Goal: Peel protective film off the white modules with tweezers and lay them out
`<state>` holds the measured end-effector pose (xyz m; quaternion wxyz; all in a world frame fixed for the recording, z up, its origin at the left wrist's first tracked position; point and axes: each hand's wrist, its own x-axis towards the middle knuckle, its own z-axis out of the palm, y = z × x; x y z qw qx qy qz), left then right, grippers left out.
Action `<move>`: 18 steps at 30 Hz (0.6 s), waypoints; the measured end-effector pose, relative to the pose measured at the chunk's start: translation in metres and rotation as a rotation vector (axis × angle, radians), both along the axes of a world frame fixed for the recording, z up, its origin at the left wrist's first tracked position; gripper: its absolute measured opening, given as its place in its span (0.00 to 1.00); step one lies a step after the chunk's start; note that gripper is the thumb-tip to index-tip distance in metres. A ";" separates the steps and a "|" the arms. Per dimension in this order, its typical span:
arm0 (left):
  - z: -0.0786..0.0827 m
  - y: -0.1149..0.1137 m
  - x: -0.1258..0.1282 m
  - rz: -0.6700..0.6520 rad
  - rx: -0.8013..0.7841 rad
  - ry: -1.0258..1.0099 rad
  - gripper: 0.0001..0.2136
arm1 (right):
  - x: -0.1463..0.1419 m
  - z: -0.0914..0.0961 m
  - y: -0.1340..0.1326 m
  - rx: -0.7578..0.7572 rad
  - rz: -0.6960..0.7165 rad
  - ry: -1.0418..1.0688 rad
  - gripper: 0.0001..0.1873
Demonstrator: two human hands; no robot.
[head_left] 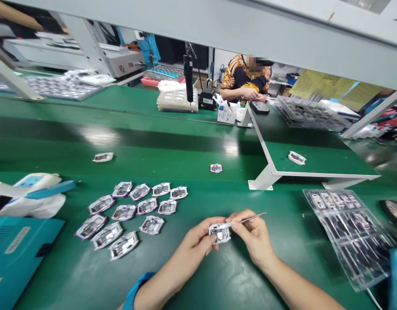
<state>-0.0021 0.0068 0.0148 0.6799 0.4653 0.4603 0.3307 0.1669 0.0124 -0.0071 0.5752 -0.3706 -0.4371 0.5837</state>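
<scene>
Head view, looking down past both bare forearms: the person's left hand point(194, 241) and right hand point(254, 236) meet just above the green tabletop point(67, 280). The left fingers point(204, 230) are closed on a small white-framed circuit piece point(220, 233), pinching it from the side, while the right fingers point(242, 221) are closed on slim metal tweezers point(254, 217). One end of the tweezers runs in toward the piece, though the fingers hide whether it touches. The piece looks light and fairly stiff but probably fragile, so its plastic frame seems the safer place to hold, rather than the exposed middle.

Just left of the hands, a loose group of similar framed pieces point(130, 213) lies flat on the tabletop, with a teal box point(17, 258) and a white bag point(32, 206) beyond them. To the right lies a clear plastic tray point(347, 241) of dark parts. Farther out, two single pieces point(216, 168) rest apart, and another piece point(297, 157) sits on a raised green shelf point(317, 157). Across the bench, a co-worker's hands point(251, 92) work beside a hanging electric screwdriver point(188, 77).
</scene>
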 end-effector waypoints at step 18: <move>0.001 0.001 -0.002 -0.022 0.065 0.032 0.14 | -0.002 -0.001 -0.002 0.063 -0.001 0.038 0.01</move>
